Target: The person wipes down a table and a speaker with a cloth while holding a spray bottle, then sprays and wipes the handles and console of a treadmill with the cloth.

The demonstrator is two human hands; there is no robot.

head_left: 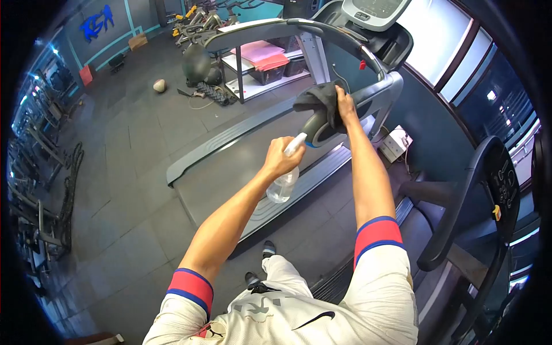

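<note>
My left hand [282, 156] is closed around the neck of a clear spray bottle [282, 187] with a white nozzle, held above the treadmill belt. Liquid shows in the lower part of the bottle. My right hand [346, 106] grips a dark grey cloth [323, 100], which lies over the end of the near handrail [322, 131] of the treadmill. The nozzle points up toward that rail end. The treadmill's belt [230, 169] stretches away to the left beneath both arms, and its console [376, 11] is at the top.
A second treadmill [460, 213] stands close on my right. Behind the first one, a white shelf [259, 86] holds baskets and pink mats. A ball [159, 85] and a thick rope [213, 92] lie on the tiled floor. A white power box [395, 144] with cables sits by the wall.
</note>
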